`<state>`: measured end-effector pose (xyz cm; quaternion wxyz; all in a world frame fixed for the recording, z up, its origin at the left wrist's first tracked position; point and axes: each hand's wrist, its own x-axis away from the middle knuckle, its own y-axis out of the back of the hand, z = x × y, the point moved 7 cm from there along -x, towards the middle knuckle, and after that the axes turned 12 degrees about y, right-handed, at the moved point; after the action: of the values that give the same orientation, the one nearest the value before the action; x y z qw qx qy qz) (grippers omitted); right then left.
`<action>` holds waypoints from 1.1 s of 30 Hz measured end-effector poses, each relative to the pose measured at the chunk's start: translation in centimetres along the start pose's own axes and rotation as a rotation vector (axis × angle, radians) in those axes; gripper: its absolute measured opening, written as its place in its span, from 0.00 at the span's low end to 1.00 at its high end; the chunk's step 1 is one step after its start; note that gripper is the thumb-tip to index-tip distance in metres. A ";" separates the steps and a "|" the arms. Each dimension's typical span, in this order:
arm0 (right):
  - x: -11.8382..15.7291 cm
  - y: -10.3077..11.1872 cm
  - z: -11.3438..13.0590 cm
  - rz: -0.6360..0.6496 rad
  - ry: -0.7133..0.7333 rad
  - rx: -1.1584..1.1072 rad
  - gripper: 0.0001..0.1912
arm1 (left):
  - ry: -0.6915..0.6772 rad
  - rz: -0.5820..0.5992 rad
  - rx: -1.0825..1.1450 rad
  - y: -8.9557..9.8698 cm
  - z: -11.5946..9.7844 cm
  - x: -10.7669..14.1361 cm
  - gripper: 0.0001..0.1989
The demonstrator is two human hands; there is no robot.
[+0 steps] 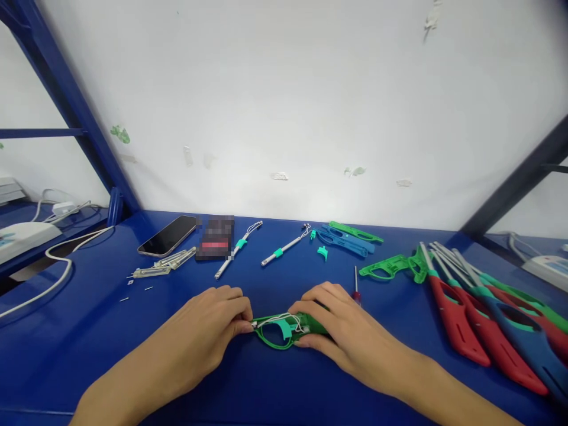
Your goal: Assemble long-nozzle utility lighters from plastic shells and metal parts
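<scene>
A green lighter shell half (274, 344) lies low over the blue table near its front. Inside it sit a teal trigger (285, 329) and thin white wires (277, 318). At the shell's narrow left end, my left hand (215, 325) pinches it between thumb and fingers. My right hand (335, 325) grips the wider right end, thumb below and fingers above, covering most of that part. Whatever sits under the right fingers is hidden. Just beyond my right hand lies a screwdriver (357, 294) with a red handle, partly hidden.
Two lighter tubes (234, 258) with wires lie behind. A loose teal trigger (323, 254), blue shell parts (348, 239) and a green shell half (385, 268) are farther right. Several whole lighters (461, 325) crowd the right. Clear tanks (153, 272), a phone (168, 235) and a dark box (215, 236) lie left.
</scene>
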<state>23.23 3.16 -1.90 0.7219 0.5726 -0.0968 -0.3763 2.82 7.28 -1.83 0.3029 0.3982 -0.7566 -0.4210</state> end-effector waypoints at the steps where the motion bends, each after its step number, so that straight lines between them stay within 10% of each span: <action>1: 0.0 0.0 0.0 0.000 0.004 0.007 0.15 | -0.003 -0.005 0.011 0.1 0.0 -0.2 0.14; 16: 1.0 0.5 -0.3 -0.057 0.001 0.067 0.17 | -0.075 -0.224 -0.131 3.0 -0.3 1.1 0.16; 24: 0.7 5.1 -2.6 -0.309 0.037 0.410 0.12 | 0.224 -0.554 -0.325 10.7 8.0 2.8 0.21; 33: 0.8 9.6 -14.8 -0.135 -0.318 0.730 0.19 | 0.228 -0.590 -0.348 10.9 16.9 2.6 0.16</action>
<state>36.40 14.38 1.72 0.4207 0.7311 -0.2969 -0.4477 -15.70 15.39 0.26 0.3139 0.5862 -0.4874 -0.5659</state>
